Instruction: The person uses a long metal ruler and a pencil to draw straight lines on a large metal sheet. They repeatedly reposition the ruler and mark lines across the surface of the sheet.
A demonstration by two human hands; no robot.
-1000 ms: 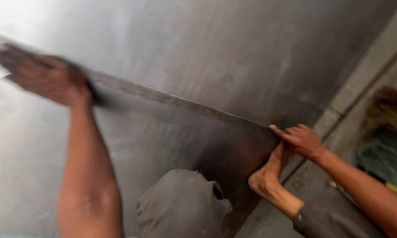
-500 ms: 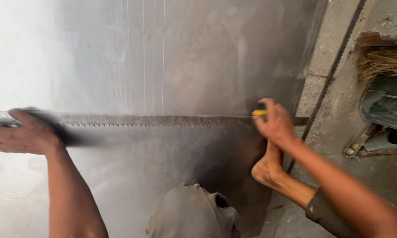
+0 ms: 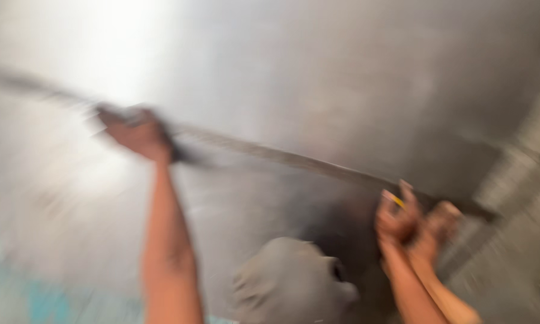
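Note:
The whole view is motion-blurred. A long dark metal straightedge (image 3: 294, 159) lies slanted across a large grey metal sheet (image 3: 318, 72), running down to the right. My left hand (image 3: 135, 132) presses on the straightedge near its left part. My right hand (image 3: 399, 219) is at the straightedge's right end, its fingers closed on a small yellow pencil (image 3: 393, 198). My bare foot (image 3: 442, 221) rests right beside that hand, on the straightedge's end. My knee in grey trousers (image 3: 288, 282) shows low in the middle.
The sheet's right edge meets a paler concrete floor (image 3: 522, 240) with a raised strip along it. A blurred blue-green patch (image 3: 36, 294) sits at the lower left.
The view has swung, so the straightedge now slants instead of lying level. My left hand sits further right in view. My right hand, still with the pencil, has dropped beside my foot.

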